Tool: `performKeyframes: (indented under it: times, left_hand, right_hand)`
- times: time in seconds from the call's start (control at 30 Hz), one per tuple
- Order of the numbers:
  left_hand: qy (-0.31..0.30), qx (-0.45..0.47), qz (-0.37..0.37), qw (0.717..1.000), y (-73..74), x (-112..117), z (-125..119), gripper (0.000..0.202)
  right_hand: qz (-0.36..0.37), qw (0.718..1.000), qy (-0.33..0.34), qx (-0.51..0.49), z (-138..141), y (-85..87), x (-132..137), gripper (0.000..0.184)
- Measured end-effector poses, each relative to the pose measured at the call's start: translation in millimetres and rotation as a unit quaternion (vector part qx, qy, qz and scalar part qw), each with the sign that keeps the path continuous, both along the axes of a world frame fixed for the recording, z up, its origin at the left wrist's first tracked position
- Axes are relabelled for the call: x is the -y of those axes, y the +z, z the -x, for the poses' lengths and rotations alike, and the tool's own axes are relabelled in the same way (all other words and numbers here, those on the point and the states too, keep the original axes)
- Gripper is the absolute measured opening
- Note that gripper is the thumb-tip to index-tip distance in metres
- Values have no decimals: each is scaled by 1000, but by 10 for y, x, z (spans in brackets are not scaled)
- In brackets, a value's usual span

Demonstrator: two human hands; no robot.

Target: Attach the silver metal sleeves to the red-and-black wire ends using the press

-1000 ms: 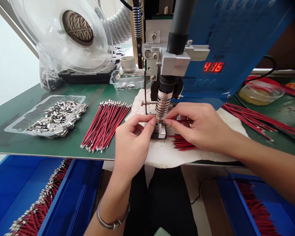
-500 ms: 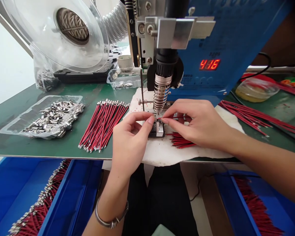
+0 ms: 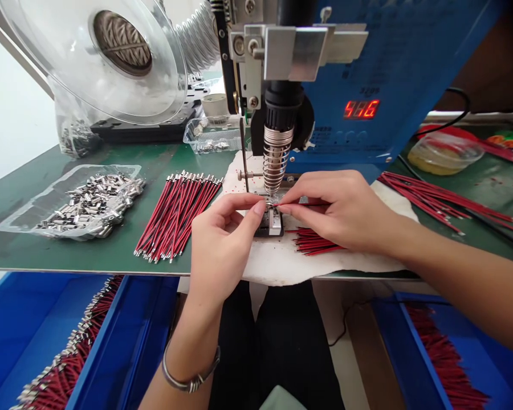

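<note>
My right hand (image 3: pixel 340 210) pinches a red and black wire (image 3: pixel 312 203) between thumb and forefinger, its tip pointing left under the machine head. Facing it, my left hand (image 3: pixel 226 239) is closed in a pinch on a small metal connector, mostly hidden by the fingertips. Both sets of fingertips almost meet over the small metal fixture (image 3: pixel 275 223), just below the spring-wrapped nozzle (image 3: pixel 277 154). Under my right hand lies a bundle of red and black wires (image 3: pixel 314 242). Left of my left hand, wires with metal ends (image 3: pixel 177 219) lie in a pile.
A clear tray of metal connectors (image 3: pixel 94 205) is at the left. The blue machine (image 3: pixel 346 74) stands behind my hands, its display lit red. More wires (image 3: pixel 427 199) lie at right. Blue bins (image 3: pixel 98 347) with wires sit below the table's front edge; a clear reel (image 3: pixel 166 62) stands behind.
The view has shifted slightly, so everything sits a little further left. Both hands keep their pinch at the fixture, with barely any movement.
</note>
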State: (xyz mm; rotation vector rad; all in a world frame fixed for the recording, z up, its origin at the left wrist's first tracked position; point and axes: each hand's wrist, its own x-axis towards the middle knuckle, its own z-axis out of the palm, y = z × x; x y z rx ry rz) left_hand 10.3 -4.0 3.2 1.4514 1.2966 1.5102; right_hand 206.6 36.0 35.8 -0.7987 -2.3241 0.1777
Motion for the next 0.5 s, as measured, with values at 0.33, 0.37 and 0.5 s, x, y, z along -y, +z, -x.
performKeyframes:
  times: [0.33,0.37,0.5]
  left_hand:
    - [9,-20,2,1000,6,-9,-15,19]
    - [11,-22,3,1000,5,-8,-15,19]
    - [9,-13,5,1000,4,1,-10,18]
  right_hand:
    - [-26,999,10,28,-20,0,-26,13]
    - [-29,999,8,27,-22,-1,-29,11]
    - [-47,998,13,37,-34,-2,-43,13]
